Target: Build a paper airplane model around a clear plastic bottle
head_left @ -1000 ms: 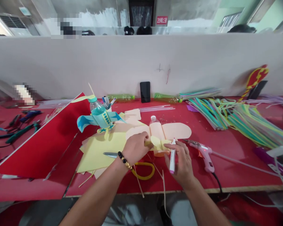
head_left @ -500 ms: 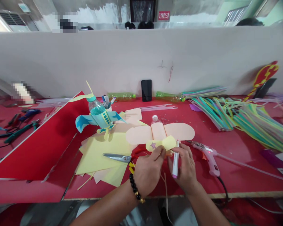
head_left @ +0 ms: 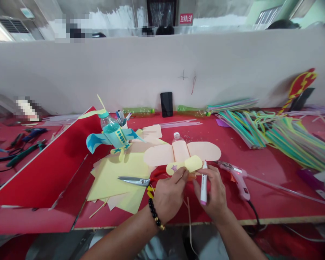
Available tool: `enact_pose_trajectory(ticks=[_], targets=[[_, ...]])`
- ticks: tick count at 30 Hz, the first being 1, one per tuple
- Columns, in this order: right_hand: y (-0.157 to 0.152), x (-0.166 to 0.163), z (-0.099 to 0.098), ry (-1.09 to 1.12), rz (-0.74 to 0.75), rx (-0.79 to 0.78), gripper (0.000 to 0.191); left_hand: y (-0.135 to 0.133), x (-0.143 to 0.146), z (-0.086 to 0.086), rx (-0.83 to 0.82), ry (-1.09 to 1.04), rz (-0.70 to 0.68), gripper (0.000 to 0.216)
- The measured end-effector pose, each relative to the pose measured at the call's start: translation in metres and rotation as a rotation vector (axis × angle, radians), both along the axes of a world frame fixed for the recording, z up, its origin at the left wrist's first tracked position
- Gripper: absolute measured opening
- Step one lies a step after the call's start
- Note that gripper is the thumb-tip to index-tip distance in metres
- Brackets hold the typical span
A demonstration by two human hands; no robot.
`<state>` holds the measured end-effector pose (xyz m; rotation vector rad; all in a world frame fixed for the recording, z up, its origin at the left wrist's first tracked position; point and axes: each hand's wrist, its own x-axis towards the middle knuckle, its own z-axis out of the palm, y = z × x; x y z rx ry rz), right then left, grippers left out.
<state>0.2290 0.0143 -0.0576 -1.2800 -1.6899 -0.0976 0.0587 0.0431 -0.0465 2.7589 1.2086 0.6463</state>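
Note:
My left hand (head_left: 171, 193), with a dark bead bracelet on its wrist, pinches the lower edge of a yellow paper tail piece (head_left: 193, 163). A purple star is drawn on that piece's left lobe. In my right hand (head_left: 214, 191) is a white marker (head_left: 204, 186) with a purple end pointing down; its fingertips also come close to the tail piece. Just behind lies a plastic bottle (head_left: 177, 137) wrapped in pale peach paper, with a rounded peach wing (head_left: 205, 150) on each side. Scissors (head_left: 137, 180) with red handles lie left of my left hand, the handles partly hidden.
A pink glue gun (head_left: 237, 177) with its cord lies to the right. Yellow paper sheets (head_left: 116, 173) and a blue bottle plane (head_left: 112, 133) are at left. Coloured strips (head_left: 292, 142), green bottles (head_left: 138, 111) and a phone (head_left: 166, 104) line the back by a partition (head_left: 111, 68).
The view has shifted slightly. The marker in my right hand stands a little more upright; both hands keep nearly the same place at the yellow tail piece.

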Motion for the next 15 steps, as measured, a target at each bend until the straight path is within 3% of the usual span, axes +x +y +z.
enact_pose_trajectory(ticks=[4, 8, 12, 15], targets=[[-0.017, 0.013, 0.003, 0.005, -0.014, -0.073, 0.038, 0.005, -0.001, 0.005, -0.032, -0.133, -0.015, 0.036], [-0.039, 0.036, -0.009, -0.159, -0.056, -0.123, 0.035, 0.006, -0.002, 0.012, -0.076, -0.257, -0.009, 0.025], [-0.052, 0.05, -0.025, -0.343, -0.099, -0.289, 0.052, -0.001, -0.001, 0.018, -0.151, -0.174, 0.034, 0.025], [-0.053, 0.05, -0.028, -0.391, -0.137, -0.372, 0.049, -0.007, 0.001, 0.019, -0.122, -0.056, 0.073, 0.035]])
